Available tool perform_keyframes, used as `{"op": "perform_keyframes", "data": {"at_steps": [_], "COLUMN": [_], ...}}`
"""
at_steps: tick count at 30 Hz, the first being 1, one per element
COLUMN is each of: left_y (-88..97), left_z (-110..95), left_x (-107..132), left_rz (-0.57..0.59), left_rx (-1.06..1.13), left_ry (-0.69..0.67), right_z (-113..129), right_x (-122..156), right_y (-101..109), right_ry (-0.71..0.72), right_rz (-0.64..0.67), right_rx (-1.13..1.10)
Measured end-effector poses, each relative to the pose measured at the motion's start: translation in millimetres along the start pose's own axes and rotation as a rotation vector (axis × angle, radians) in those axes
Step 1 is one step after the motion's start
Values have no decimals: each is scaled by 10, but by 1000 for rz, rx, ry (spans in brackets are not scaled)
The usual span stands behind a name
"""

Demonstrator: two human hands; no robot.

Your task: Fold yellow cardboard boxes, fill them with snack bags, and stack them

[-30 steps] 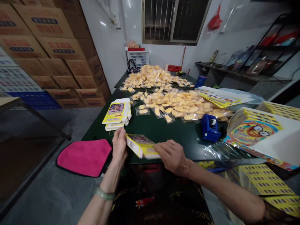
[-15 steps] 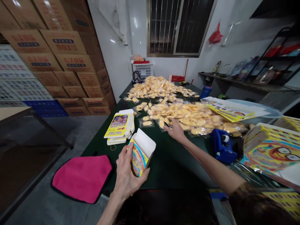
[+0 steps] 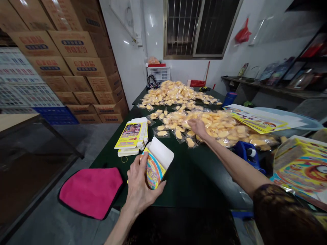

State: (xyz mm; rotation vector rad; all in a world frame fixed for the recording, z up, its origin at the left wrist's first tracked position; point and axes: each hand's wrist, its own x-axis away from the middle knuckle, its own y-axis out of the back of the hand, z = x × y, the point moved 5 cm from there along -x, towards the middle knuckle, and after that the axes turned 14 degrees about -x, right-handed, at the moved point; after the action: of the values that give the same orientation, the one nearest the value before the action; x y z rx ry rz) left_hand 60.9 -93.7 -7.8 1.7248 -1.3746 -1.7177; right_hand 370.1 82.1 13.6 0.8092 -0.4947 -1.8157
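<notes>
My left hand is closed around a small printed cardboard box, yellow and blue, tilted with its white flap standing open. My right hand reaches to the near pile of clear packets holding pale yellow oval pieces. Its fingers are curled in among the packets, and whatever they grip is hidden. Several single packets lie along the pile's near edge, among them one with two ovals. Left of the pile rests a stack of flattened yellow-and-white boxes.
A larger heap of packets covers the table's far end. On the right are a blue tape dispenser, printed sheets and a wrapped block of printed boxes. A pink cloth-like piece lies at the left table edge. Cartons are stacked behind.
My right hand has moved farther into the pile, its fingers now curled, and packets at the near edge have shifted. My left hand keeps hold of the box. The view has turned slightly left.
</notes>
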Motion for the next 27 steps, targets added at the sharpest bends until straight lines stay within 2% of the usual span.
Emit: {"op": "perform_keyframes", "data": {"at_steps": [3, 5, 7, 9, 11, 15, 19, 21, 24, 27], "left_y": [22, 25, 25, 29, 52, 109, 123, 119, 82, 25], "left_z": [-130, -231, -327, -408, -457, -482, -521, -514, -454, -370], "left_x": [-121, -188, -221, -212, -168, -60, -7, 1, 20, 63], "left_rz": [-16, -12, -7, -11, -44, -92, -55, -58, -66, -51], "left_rx": [-119, -168, -183, -161, -127, -112, -131, -163, -169, -97], "left_ry": [-16, -24, -47, -93, -137, -165, -174, -127, -26, -6], "right_z": [186, 371, 578, 769, 885, 937, 1093, 1203, 1400, 1499], "right_x": [184, 390, 647, 906, 1096, 1179, 1293, 1459, 1793, 2025], "right_y": [351, 520, 583, 558, 518, 515, 370, 258, 99, -31], "right_ry": [21, 42, 35, 2, -3, 120, 346, 390, 470, 630], "right_rz": [-68, -54, 45, 186, 275, 285, 429, 415, 321, 329], "right_rx": [-187, -433, -772, -970, -920, -635, -150, 56, 107, 71]}}
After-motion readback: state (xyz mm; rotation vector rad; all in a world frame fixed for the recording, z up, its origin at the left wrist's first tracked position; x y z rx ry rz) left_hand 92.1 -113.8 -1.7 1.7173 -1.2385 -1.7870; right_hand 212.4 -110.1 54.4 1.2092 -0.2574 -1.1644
